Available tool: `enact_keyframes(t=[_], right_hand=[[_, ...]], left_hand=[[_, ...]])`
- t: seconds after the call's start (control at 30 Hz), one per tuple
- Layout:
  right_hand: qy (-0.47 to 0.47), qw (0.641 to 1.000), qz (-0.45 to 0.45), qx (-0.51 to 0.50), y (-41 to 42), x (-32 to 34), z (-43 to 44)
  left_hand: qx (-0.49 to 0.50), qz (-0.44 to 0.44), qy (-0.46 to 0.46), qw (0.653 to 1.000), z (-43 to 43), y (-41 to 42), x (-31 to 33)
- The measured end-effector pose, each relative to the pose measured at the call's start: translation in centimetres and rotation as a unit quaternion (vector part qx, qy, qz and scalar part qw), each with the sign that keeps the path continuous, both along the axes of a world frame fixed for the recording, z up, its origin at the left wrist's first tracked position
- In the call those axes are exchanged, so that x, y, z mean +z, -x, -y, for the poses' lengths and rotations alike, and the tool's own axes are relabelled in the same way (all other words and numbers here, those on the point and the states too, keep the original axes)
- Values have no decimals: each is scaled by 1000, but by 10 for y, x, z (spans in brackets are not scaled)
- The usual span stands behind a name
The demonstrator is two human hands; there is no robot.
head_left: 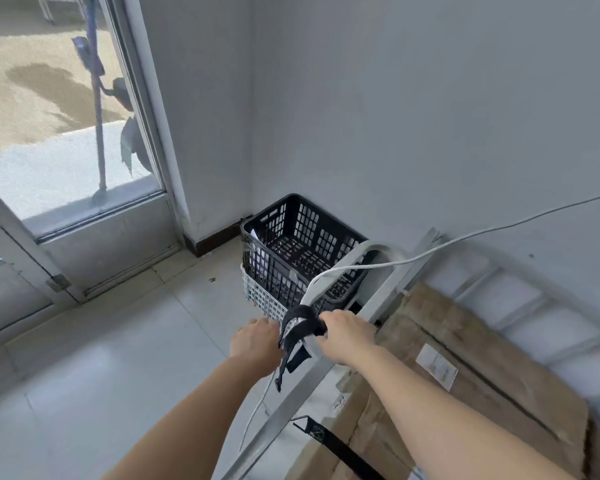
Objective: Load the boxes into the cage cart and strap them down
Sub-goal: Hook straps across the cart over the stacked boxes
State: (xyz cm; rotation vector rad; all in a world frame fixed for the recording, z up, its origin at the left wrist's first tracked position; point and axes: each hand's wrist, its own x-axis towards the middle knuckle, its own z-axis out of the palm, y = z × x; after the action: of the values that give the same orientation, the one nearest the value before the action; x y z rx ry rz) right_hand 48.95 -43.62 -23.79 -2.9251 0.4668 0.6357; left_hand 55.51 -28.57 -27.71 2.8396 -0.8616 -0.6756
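Note:
A brown cardboard box [465, 344] lies inside the grey metal cage cart [409, 268] at the lower right, with more cardboard below it. A black strap [297, 323] is looped round the cart's white handle [329, 275]. My right hand [347, 332] grips the strap at the handle. My left hand [255, 341] is just left of the strap, its fingers curled at the strap's hanging end; the fingertips are hidden. A second black strap [333, 448] runs over the cardboard at the bottom.
A black plastic crate [291, 244] stacked on a white crate [260, 292] stands in the room corner beyond the cart. A white cable [482, 230] runs along the wall to the handle. A glass door [66, 150] is at the left; pale floor tiles lie below.

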Motion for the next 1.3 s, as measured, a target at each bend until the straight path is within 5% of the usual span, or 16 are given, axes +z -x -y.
enact_keyframes(t=[0.27,0.47,0.57,0.73,0.93,1.07,1.3], right_hand=[[-88,994,5,-69,-34,-26,3],[-155,980,57,-115,-30,-21,10],[-199,966,124,-112,-26,-3,6],[-297,890,303,-168,-15,62,4],[-335,774,508,-173,29,166,3],[-353,692,606,-170,79,212,9],[-362,701,591,-170,153,226,2]], left_hand=[[64,-175,155,970,30,-32,-42],[78,-146,174,971,32,-44,-27],[129,-112,273,947,28,-51,5],[129,-44,420,897,21,-54,83],[98,35,406,908,15,-21,140],[139,52,441,885,1,17,173],[192,40,530,825,1,81,229]])
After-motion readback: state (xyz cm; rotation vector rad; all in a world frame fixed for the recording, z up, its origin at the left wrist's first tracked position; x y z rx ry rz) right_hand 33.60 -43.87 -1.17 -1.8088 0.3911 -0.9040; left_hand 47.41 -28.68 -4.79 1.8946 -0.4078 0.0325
